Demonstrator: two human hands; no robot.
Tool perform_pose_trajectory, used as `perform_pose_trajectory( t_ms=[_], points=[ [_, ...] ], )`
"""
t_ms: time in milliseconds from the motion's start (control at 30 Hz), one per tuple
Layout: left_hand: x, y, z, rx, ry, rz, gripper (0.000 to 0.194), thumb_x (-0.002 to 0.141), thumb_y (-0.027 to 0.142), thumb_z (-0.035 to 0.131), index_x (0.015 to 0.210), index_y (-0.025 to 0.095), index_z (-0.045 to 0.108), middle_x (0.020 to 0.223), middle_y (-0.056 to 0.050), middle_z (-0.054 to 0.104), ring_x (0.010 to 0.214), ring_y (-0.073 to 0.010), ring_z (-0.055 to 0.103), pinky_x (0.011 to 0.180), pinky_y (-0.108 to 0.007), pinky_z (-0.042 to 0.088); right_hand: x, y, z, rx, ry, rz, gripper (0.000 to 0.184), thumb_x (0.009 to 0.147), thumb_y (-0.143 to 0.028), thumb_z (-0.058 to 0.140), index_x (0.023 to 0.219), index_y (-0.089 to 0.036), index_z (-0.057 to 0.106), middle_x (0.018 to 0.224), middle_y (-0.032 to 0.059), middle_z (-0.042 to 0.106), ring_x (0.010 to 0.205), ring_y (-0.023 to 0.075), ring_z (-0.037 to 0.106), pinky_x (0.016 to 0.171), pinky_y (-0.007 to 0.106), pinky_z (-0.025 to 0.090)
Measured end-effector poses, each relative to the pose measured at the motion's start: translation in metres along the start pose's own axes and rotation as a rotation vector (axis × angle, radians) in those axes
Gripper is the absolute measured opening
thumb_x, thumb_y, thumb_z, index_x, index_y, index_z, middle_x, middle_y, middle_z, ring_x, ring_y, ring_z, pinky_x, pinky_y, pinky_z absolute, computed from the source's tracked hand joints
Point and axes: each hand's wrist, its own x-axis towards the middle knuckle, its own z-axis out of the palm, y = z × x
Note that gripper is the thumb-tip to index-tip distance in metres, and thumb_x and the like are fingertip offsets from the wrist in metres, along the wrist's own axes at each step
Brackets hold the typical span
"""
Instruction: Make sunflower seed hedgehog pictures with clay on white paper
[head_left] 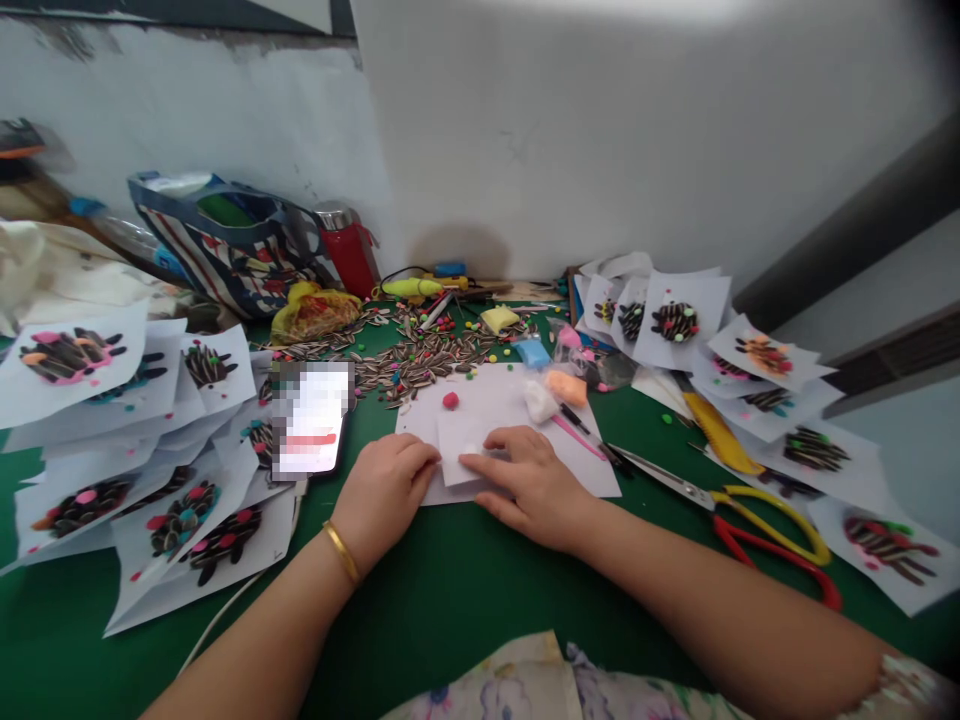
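Note:
A small white square of paper (456, 470) lies on a larger white sheet (592, 475) in front of me. At its left edge is my left hand (390, 485), closed, with thumb and fingertips pressed together. What those fingertips hold, if anything, is too small to make out. My right hand (532, 485) rests over the right part of the small paper, open, its fingers apart. Close to the right fingertips is a pale, flat white patch (471, 449) on the paper. A red lump of modelling clay (450, 400) sits just behind the paper.
Sunflower seeds (420, 365) are scattered behind the sheet. White clay (540, 402), orange clay (566, 388) and a pink tool (577, 438) lie right. Scissors (701, 492) and a yellow cutter (720, 430) are further right. A phone (313, 420) and stacked seed-decorated papers (225, 440) stand left.

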Motion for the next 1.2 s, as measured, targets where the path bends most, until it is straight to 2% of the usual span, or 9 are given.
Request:
perform_pose_trajectory(
  t_ms=[267,367,500,667,800,933,1000,1100,1200],
  points=[
    [-0.003,-0.001,0.001,-0.152,0.061,-0.149,0.006,0.088,0.024,0.056,0.085,0.02,0.058,0.084,-0.001,0.062,0.077,-0.0173,0.058,0.072,-0.031,0.047,0.002,0.005,-0.001,0.095,-0.003,-0.019,0.045,0.092,-0.035,0.055,0.135,-0.024,0.052,0.12,0.0101,0.058,0.112,0.0249,0.049,0.098,0.044,0.039],
    [-0.003,0.0,0.003,-0.209,0.106,-0.175,0.009,0.089,0.024,0.055,0.096,0.019,0.059,0.088,-0.002,0.062,0.079,-0.0165,0.059,0.074,-0.031,0.049,0.002,0.004,-0.001,0.102,0.011,0.01,0.048,0.092,-0.034,0.055,0.138,-0.022,0.048,0.122,0.0116,0.057,0.114,0.0254,0.048,0.099,0.044,0.039],
    [-0.002,0.0,0.004,-0.244,0.109,-0.097,0.025,0.091,0.02,0.051,0.113,0.02,0.062,0.099,-0.004,0.061,0.091,-0.0169,0.06,0.087,-0.033,0.05,0.003,0.001,0.0,0.037,-0.042,0.009,0.047,0.09,-0.036,0.059,0.135,-0.026,0.052,0.122,0.0111,0.055,0.114,0.0271,0.047,0.099,0.046,0.037],
    [0.0,-0.001,0.005,-0.25,0.097,-0.067,0.019,0.091,0.021,0.052,0.099,0.02,0.069,0.097,-0.004,0.062,0.091,-0.0167,0.06,0.087,-0.032,0.05,0.003,0.0,0.001,-0.013,-0.075,0.009,0.049,0.087,-0.038,0.062,0.135,-0.032,0.053,0.125,0.0104,0.052,0.116,0.029,0.045,0.1,0.049,0.036],
    [0.0,0.0,0.004,-0.238,0.064,-0.075,0.012,0.09,0.024,0.056,0.088,0.02,0.067,0.09,-0.002,0.061,0.086,-0.0161,0.059,0.082,-0.03,0.049,0.003,0.001,0.001,0.06,-0.003,0.063,0.055,0.088,-0.035,0.06,0.141,-0.025,0.047,0.125,0.012,0.051,0.117,0.0276,0.045,0.103,0.047,0.038],
    [0.001,0.001,0.004,-0.167,0.054,-0.094,0.014,0.089,0.03,0.059,0.082,0.019,0.063,0.085,-0.002,0.059,0.079,-0.0162,0.056,0.073,-0.03,0.047,0.003,0.003,0.0,0.108,0.029,0.074,0.051,0.088,-0.032,0.059,0.137,-0.021,0.05,0.124,0.012,0.052,0.117,0.0269,0.046,0.106,0.045,0.038],
    [0.002,0.002,0.007,-0.132,0.052,-0.056,0.012,0.091,0.026,0.056,0.091,0.018,0.065,0.088,-0.003,0.061,0.08,-0.0167,0.057,0.073,-0.031,0.046,0.003,0.004,-0.001,0.125,0.04,0.073,0.05,0.089,-0.031,0.058,0.137,-0.02,0.051,0.124,0.0118,0.052,0.118,0.0263,0.046,0.106,0.045,0.039],
    [0.003,0.004,0.014,-0.052,0.029,0.043,0.028,0.092,0.015,0.049,0.114,0.021,0.065,0.092,-0.005,0.063,0.083,-0.0179,0.058,0.077,-0.032,0.046,0.004,0.005,-0.001,0.139,0.046,0.077,0.048,0.089,-0.03,0.058,0.136,-0.02,0.051,0.123,0.0117,0.053,0.117,0.026,0.047,0.106,0.045,0.039],
    [0.003,0.009,0.019,0.057,-0.025,0.089,0.035,0.092,0.015,0.047,0.121,0.025,0.065,0.09,-0.006,0.061,0.08,-0.0186,0.056,0.076,-0.034,0.045,0.004,0.005,-0.002,0.14,0.04,0.077,0.047,0.089,-0.03,0.058,0.135,-0.021,0.052,0.122,0.0116,0.054,0.117,0.0263,0.047,0.105,0.046,0.04]
  ],
)
